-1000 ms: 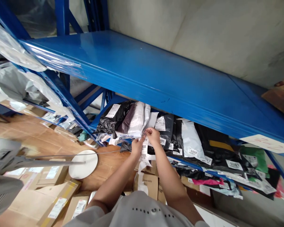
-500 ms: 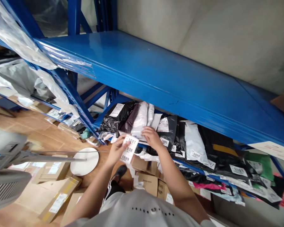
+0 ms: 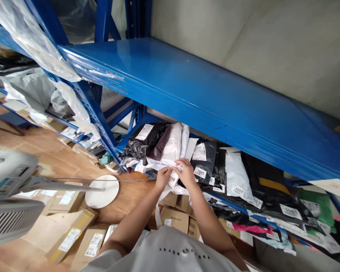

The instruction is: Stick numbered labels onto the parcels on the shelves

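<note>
A white label sheet [image 3: 172,179] printed with numbers, 1008 among them, hangs between my hands in front of the lower shelf. My left hand [image 3: 163,176] is closed in a pinch at its upper left edge. At the top of the sheet, my right hand [image 3: 185,172] has thumb and fingers pressed together on it, hiding the upper label. Just behind my fingertips lies a white plastic parcel [image 3: 171,145], beside a dark purple parcel [image 3: 160,145] and a black parcel [image 3: 141,141]. Blue handwriting shows on a white package edge [image 3: 155,163].
A blue shelf board [image 3: 187,87] runs above my hands. To the right sit a black parcel labelled 1005 [image 3: 205,158] and a white parcel labelled 6009 [image 3: 236,173]. Cardboard boxes [image 3: 175,219] stand below. At left is a fan [image 3: 11,173] and a round white base [image 3: 103,191].
My left hand has carried the label sheet up and right, close to the parcels. My right hand has come off the white parcel and met the sheet's top. The view has shifted slightly.
</note>
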Motion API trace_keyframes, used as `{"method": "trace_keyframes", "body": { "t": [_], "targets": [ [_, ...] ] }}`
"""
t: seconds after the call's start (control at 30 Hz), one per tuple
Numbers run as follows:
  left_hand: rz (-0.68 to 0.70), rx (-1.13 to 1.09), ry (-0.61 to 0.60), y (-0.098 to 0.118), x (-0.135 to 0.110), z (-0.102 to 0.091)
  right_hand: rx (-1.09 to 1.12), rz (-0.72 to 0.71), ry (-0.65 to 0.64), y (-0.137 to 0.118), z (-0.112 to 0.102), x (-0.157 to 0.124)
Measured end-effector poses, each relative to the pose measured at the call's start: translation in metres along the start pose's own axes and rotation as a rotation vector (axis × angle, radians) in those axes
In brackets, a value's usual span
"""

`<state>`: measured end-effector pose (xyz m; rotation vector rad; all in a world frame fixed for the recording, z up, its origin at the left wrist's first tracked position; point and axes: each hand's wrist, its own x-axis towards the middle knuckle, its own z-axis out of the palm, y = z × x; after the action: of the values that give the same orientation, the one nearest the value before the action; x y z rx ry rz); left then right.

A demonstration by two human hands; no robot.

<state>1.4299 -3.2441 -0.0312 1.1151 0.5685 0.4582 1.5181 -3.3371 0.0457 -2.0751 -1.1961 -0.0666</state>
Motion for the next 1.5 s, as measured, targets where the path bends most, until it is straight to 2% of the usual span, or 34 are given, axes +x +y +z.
{"method": "trace_keyframes", "body": {
  "t": [0.17, 0.27, 0.47, 0.67, 0.83, 0.93, 1.0, 1.1, 1.2, 1.27, 1.37, 1.5],
  "targets": [
    [0.02, -0.022, 0.208, -0.005, 0.002, 0.014, -0.114, 0.034, 0.021, 0.002, 0.003, 0.0],
    [-0.015, -0.034, 0.26, -0.007, 0.005, 0.021, -0.154, 0.053, 0.026, 0.004, 0.005, 0.001],
    [-0.146, -0.059, 0.171, -0.005, 0.003, 0.025, -0.168, 0.095, 0.059, 0.005, 0.007, 0.0],
    [-0.167, -0.01, 0.091, 0.01, -0.002, 0.021, -0.134, 0.125, 0.084, 0.007, 0.009, 0.0],
    [-0.158, 0.052, -0.008, 0.031, -0.029, -0.003, -0.148, 0.116, 0.062, 0.007, 0.004, 0.0],
    [-0.084, 0.067, -0.038, 0.052, -0.035, -0.022, -0.099, 0.092, 0.01, -0.002, -0.008, 0.007],
    [-0.003, 0.052, -0.059, 0.064, -0.026, -0.029, -0.029, 0.062, 0.02, -0.009, -0.016, 0.018],
    [0.044, 0.0, -0.075, 0.068, 0.005, -0.025, 0.096, 0.081, 0.003, -0.015, -0.018, 0.044],
    [0.021, -0.04, -0.027, 0.055, 0.037, -0.013, 0.165, 0.2, -0.117, -0.007, -0.006, 0.066],
    [0.004, -0.033, 0.016, 0.043, 0.051, -0.007, 0.142, 0.254, -0.143, 0.004, 0.003, 0.074],
    [-0.016, 0.017, 0.088, 0.029, 0.059, -0.004, 0.066, 0.271, -0.136, 0.014, 0.014, 0.078],
    [-0.054, 0.069, 0.146, 0.021, 0.063, -0.005, -0.078, 0.278, -0.102, 0.012, 0.022, 0.078]
  ]
}}
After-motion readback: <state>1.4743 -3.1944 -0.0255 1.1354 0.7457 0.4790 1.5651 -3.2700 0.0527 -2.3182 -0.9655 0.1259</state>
